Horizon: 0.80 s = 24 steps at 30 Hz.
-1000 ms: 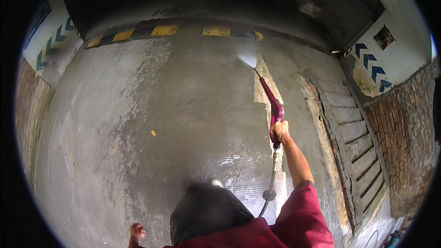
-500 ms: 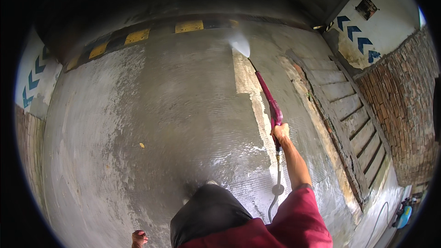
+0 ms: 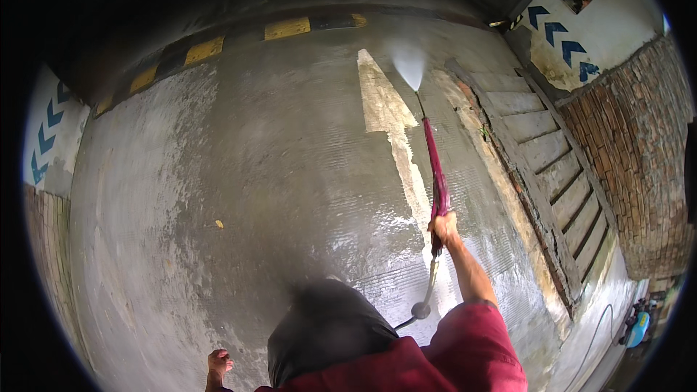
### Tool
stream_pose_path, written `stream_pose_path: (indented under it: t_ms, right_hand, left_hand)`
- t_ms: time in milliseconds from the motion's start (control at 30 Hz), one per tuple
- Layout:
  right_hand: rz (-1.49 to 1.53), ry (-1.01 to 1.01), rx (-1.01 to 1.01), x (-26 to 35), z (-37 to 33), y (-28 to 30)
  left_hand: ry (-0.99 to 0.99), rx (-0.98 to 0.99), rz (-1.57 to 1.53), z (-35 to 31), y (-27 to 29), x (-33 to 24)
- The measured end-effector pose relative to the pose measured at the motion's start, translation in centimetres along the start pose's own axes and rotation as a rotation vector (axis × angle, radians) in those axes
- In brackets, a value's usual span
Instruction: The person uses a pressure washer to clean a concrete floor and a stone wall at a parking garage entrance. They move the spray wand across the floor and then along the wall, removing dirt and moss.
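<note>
My right hand (image 3: 443, 226) is wrapped round the grip of a dark red pressure washer gun (image 3: 437, 167), its lance pointing ahead and away from me. A white fan of water spray (image 3: 411, 69) leaves the nozzle, just right of the head of a pale arrow (image 3: 385, 98) painted on the wet concrete. From the back of the gun a hose (image 3: 430, 287) with a round grey piece on it runs down toward my body. My left hand (image 3: 218, 361) hangs low at the left, its fingers curled in, with nothing visible in them.
A slatted concrete drain cover (image 3: 555, 167) with a broken edge runs along the right, beside a brick wall (image 3: 624, 174). A yellow and black kerb strip (image 3: 287, 27) crosses the far end. A blue machine (image 3: 639, 328) stands at the lower right.
The lance and its spray have swung to the right, off the arrow's head, which now shows fully. The hose bends differently behind the gun. My left hand has risen slightly.
</note>
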State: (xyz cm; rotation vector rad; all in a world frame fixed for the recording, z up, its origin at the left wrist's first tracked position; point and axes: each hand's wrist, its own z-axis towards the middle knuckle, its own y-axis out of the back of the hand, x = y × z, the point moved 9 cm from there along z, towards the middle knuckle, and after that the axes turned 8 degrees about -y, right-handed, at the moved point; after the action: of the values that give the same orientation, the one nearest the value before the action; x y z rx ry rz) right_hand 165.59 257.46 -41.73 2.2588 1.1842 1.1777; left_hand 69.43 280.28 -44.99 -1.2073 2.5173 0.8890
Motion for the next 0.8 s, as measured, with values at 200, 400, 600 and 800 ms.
stream_pose_path:
  t_ms: [200,400,600,800]
  right_hand:
    - [0.086,-0.032,0.155,-4.3,-9.2,-3.7]
    - [0.031,-0.032,0.166,-6.4,-13.5,-6.6]
    - [0.046,-0.106,0.069,-7.1,-6.9,-5.2]
    - [0.240,0.087,-0.026,-1.6,-3.2,-2.1]
  left_hand:
    - [0.005,0.000,-0.060,-2.0,-0.6,4.1]
    - [0.172,-0.052,-0.049,-5.5,-0.7,8.6]
    - [0.101,0.052,-0.046,-5.9,-1.1,8.4]
    - [0.036,-0.002,-0.043,-3.6,0.3,5.0]
